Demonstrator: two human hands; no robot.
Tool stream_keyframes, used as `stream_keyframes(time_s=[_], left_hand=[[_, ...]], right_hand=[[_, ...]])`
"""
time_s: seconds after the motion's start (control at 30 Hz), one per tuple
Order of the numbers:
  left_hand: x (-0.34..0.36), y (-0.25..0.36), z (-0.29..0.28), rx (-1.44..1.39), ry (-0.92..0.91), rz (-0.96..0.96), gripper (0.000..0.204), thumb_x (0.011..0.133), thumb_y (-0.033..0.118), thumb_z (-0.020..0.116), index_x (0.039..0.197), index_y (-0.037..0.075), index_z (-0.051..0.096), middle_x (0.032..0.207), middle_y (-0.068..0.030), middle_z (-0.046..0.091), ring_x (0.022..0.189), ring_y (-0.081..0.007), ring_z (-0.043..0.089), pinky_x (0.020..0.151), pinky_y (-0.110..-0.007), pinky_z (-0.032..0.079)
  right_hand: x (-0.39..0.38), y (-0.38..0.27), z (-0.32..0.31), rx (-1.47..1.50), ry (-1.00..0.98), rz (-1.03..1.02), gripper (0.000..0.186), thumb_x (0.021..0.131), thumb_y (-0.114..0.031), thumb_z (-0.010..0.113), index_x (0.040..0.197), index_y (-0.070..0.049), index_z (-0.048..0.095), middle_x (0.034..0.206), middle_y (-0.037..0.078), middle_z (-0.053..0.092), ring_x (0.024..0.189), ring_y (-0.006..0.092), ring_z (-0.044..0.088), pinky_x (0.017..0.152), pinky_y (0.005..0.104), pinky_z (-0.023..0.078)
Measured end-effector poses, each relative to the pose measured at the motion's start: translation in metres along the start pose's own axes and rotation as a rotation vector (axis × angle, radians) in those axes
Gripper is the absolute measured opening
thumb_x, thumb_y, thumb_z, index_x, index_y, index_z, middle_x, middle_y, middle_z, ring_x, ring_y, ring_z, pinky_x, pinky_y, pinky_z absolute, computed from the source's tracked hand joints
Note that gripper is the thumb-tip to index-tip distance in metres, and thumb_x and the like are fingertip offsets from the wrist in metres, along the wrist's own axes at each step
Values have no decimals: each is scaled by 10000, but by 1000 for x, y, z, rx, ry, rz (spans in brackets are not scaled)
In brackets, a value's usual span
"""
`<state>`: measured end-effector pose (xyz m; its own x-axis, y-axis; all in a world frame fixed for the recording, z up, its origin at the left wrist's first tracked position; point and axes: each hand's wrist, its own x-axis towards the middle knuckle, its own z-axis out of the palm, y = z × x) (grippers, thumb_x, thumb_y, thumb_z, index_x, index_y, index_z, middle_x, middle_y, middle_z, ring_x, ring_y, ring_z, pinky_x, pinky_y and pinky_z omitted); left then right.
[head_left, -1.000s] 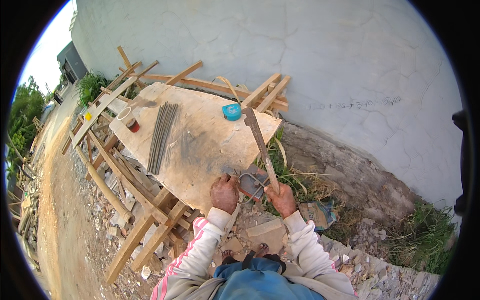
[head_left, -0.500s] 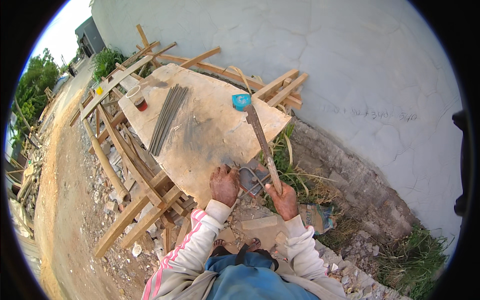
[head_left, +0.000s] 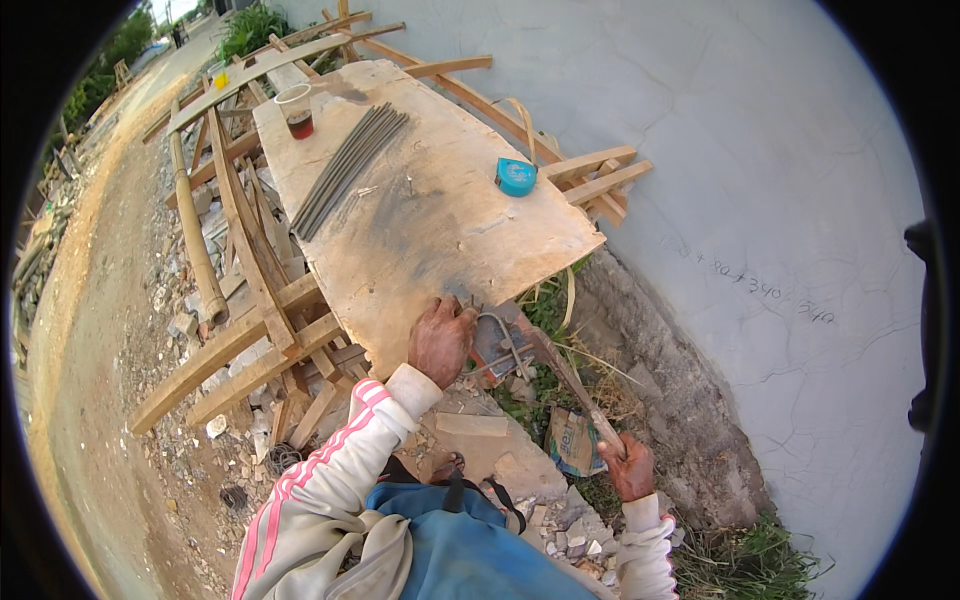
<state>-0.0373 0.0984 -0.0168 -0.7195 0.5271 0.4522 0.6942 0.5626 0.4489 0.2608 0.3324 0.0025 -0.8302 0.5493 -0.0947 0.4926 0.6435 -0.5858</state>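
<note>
My left hand [head_left: 441,340] rests at the near edge of a worn wooden board [head_left: 470,225], its fingers closed on a thin bent metal rod [head_left: 505,332]. The rod's curved part sticks out to the right of the fingers, past the board's edge. My right hand [head_left: 630,468] is wrapped round the near end of a long rusty flat bar [head_left: 575,385], off the board to the right. The bar slants up and leftward, its far end close to the bent rod; whether they touch, I cannot tell.
On the board lie a bundle of straight metal rods [head_left: 350,168] and a teal tape measure [head_left: 516,177], beside a clear cup of dark red liquid [head_left: 298,118]. Timber beams [head_left: 245,350] jut out at left. A grey wall [head_left: 760,180] stands at right; rubble and a torn bag [head_left: 574,441] lie below.
My right hand has swung the bar down and to the right, toward my body. My left hand stays at the board's edge. The view has shifted, so the board appears higher.
</note>
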Motion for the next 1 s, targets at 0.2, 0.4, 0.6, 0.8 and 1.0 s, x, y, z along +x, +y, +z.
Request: stream_keyframes(time_s=[0.2, 0.4, 0.6, 0.8, 1.0], left_hand=[[0, -1, 2, 22, -11, -1, 165, 818, 113, 658, 964, 69, 720, 926, -141, 595, 912, -333, 602, 752, -455, 539], [-1, -1, 0, 10, -24, 0, 200, 809, 100, 654, 997, 70, 716, 928, -136, 591, 917, -328, 604, 753, -449, 545], [0, -1, -1, 23, -45, -2, 283, 751, 69, 682, 1033, 79, 703, 953, -124, 587, 920, -330, 585, 754, -445, 535], [0, -1, -1, 21, -69, -11, 275, 760, 69, 677, 1033, 74, 702, 956, -131, 586, 922, -332, 584, 749, -446, 535], [0, -1, 1, 39, -53, 0, 222, 801, 87, 677, 1021, 66, 702, 951, -128, 589, 920, -327, 584, 760, -439, 530]], right_hand=[[25, 27, -25, -233, -77, -99, 586, 844, -585, 713, 755, -13, 622, 550, 180, 521, 526, 371, 562, 531, 453, 443], [66, 30, -45, -395, -138, -191, 608, 832, -666, 664, 763, -62, 643, 552, 164, 550, 578, 400, 603, 559, 476, 459], [103, 27, -61, -363, -199, -286, 600, 819, -654, 679, 761, -58, 639, 593, 165, 578, 593, 397, 603, 574, 481, 457], [120, 22, -68, -401, -204, -363, 618, 799, -656, 694, 728, -48, 614, 586, 160, 565, 570, 384, 590, 560, 475, 453], [106, 35, -50, -410, -122, -357, 604, 785, -652, 712, 736, -57, 618, 562, 154, 543, 567, 381, 589, 555, 476, 460]])
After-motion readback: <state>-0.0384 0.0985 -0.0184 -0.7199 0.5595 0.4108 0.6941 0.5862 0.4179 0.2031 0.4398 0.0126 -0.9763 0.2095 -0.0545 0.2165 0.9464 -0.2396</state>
